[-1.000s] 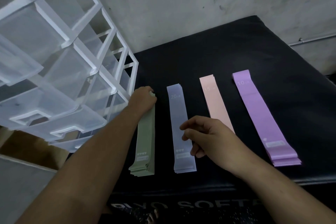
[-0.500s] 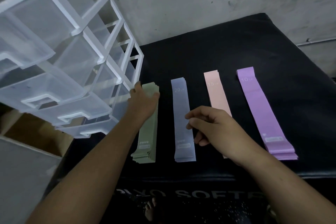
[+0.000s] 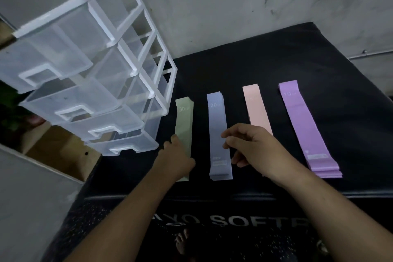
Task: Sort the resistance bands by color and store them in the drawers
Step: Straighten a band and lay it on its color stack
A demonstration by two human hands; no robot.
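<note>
Gray wall [image 3: 234, 6] stands behind a black padded worktop [image 3: 276, 66]. Four stacks of bands lie side by side on it: green bands [image 3: 184, 117], blue bands [image 3: 217, 125], pink bands [image 3: 254, 108] and purple bands [image 3: 297, 117]. Each stack runs long, from near us out toward the wall.

Our left hand [image 3: 176, 155] lies on the near half of the green stack, thumb at its left edge. Its fingers are hidden, so we cannot tell if it grips. The clear drawer unit [image 3: 163, 83] stands just to the left, drawers pulled out, so this hand is the closer one. We think green goes in first, lifted left.

Our right hand [image 3: 253, 147] hangs over the blue stack, fingers loosely curled, holding nothing.
</note>
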